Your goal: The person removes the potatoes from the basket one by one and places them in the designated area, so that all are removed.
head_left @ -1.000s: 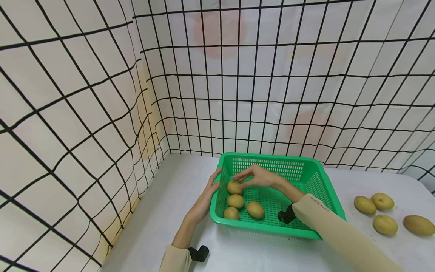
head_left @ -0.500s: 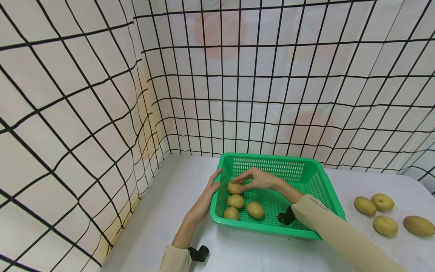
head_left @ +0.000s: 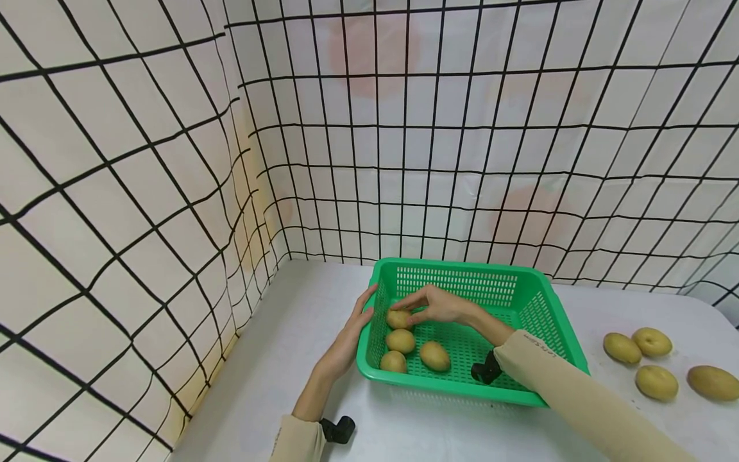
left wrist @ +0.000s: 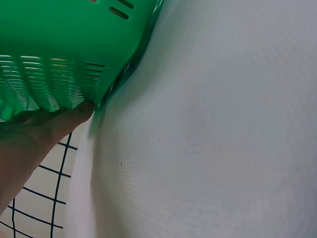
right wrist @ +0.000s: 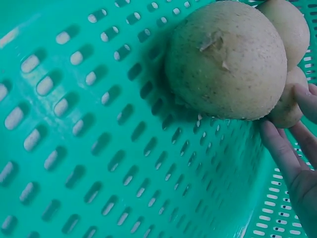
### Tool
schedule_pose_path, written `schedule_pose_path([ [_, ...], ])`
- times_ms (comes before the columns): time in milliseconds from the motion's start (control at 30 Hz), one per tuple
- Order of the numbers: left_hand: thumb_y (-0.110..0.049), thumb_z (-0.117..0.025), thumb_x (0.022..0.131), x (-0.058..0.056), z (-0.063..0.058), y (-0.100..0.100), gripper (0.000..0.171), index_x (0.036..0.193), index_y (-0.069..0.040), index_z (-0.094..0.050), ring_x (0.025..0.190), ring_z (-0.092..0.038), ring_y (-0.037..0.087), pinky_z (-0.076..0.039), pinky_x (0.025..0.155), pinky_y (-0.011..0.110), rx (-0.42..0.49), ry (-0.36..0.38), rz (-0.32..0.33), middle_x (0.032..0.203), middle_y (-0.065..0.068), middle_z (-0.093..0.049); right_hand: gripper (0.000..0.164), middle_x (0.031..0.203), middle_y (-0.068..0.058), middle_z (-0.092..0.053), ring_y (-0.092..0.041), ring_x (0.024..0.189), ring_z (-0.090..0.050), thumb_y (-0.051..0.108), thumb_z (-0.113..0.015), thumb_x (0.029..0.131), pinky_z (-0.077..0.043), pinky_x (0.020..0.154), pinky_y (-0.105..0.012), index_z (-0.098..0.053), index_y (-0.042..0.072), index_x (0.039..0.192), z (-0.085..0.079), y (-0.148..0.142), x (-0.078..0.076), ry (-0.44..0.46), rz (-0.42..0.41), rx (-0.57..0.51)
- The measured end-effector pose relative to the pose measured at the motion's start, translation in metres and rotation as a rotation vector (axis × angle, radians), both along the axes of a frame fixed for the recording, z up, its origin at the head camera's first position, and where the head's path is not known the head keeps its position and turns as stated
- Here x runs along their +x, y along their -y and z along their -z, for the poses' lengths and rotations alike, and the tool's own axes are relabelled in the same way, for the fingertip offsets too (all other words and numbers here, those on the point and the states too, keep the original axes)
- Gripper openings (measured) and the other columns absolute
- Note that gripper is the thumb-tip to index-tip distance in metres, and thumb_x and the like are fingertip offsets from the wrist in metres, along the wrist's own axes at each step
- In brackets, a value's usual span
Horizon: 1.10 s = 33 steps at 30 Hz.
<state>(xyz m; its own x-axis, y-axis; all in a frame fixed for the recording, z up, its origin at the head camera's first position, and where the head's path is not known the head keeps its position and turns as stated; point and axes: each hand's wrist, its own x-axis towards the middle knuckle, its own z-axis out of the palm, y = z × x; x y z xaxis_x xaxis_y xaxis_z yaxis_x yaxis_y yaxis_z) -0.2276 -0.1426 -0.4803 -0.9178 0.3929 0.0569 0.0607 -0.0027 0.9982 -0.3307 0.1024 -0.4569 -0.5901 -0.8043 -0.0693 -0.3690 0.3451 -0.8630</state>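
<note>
A green plastic basket point(head_left: 453, 387) with slotted walls stands on the white table. Against its left wall, from outside, rests my left hand point(head_left: 348, 333), fingers extended along the side. The left wrist view shows a fingertip point(left wrist: 86, 107) at the wall's lower edge. Inside the basket, my right hand point(head_left: 441, 304) holds a potato point(head_left: 398, 319) at the back left between thumb and fingers. Two more potatoes line the left wall, a middle one point(head_left: 401, 342) and a front one point(head_left: 394, 362). Beside them lies another potato point(head_left: 435, 356), large in the right wrist view.
Several loose potatoes point(head_left: 656, 383) lie on the table point(head_left: 597, 423) to the right of the basket. A black wire grid point(head_left: 404, 128) before a white sheet rises behind the table and along its left side. Each wrist wears a small black camera point(head_left: 339, 430).
My right hand has sunk slightly, its fingers settling closer round the back left potato. The left hand stays against the basket, and the other potatoes have not moved.
</note>
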Motion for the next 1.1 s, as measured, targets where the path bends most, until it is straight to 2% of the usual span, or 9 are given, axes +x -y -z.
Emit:
schedule_pose_path([
  [433, -0.048, -0.024, 0.112, 0.0011, 0.0001, 0.0001, 0.053, 0.163, -0.044, -0.009, 0.162, -0.003, 0.036, -0.013, 0.124, 0.070, -0.005, 0.003, -0.008, 0.175, 0.001, -0.001, 0.042, 0.139, -0.013, -0.067, -0.037, 0.131, -0.061, 0.007, -0.073, 0.095, -0.049, 0.110, -0.055, -0.067, 0.005, 0.137, 0.0016, 0.0019, 0.0006, -0.006, -0.021, -0.026],
  [733, -0.046, -0.024, 0.113, 0.0011, 0.0004, 0.0001, 0.053, 0.164, -0.043, -0.009, 0.162, -0.002, 0.035, -0.012, 0.125, 0.070, 0.001, 0.009, -0.012, 0.175, 0.001, -0.001, 0.043, 0.137, -0.020, -0.066, -0.042, 0.128, -0.063, 0.006, -0.072, 0.095, -0.048, 0.109, -0.061, -0.065, -0.003, 0.136, -0.0008, -0.0002, 0.0002, -0.054, -0.074, -0.038],
  [867, -0.046, -0.025, 0.113, 0.0008, 0.0000, 0.0001, 0.053, 0.164, -0.043, -0.010, 0.162, -0.002, 0.034, -0.010, 0.125, 0.069, 0.002, 0.008, -0.013, 0.175, 0.000, -0.001, 0.043, 0.136, -0.022, -0.066, -0.041, 0.125, -0.065, 0.004, -0.072, 0.095, -0.049, 0.107, -0.061, -0.064, -0.006, 0.136, -0.0021, -0.0022, -0.0005, -0.068, -0.098, -0.048],
  [1100, -0.046, -0.024, 0.113, 0.0011, -0.0008, -0.0003, 0.053, 0.164, -0.043, -0.010, 0.162, 0.000, 0.034, -0.009, 0.125, 0.070, 0.002, 0.008, -0.014, 0.175, 0.000, -0.001, 0.042, 0.134, -0.022, -0.068, -0.036, 0.118, -0.068, 0.003, -0.073, 0.094, -0.045, 0.109, -0.065, -0.065, -0.006, 0.134, -0.0046, -0.0050, -0.0020, -0.092, -0.122, -0.054],
])
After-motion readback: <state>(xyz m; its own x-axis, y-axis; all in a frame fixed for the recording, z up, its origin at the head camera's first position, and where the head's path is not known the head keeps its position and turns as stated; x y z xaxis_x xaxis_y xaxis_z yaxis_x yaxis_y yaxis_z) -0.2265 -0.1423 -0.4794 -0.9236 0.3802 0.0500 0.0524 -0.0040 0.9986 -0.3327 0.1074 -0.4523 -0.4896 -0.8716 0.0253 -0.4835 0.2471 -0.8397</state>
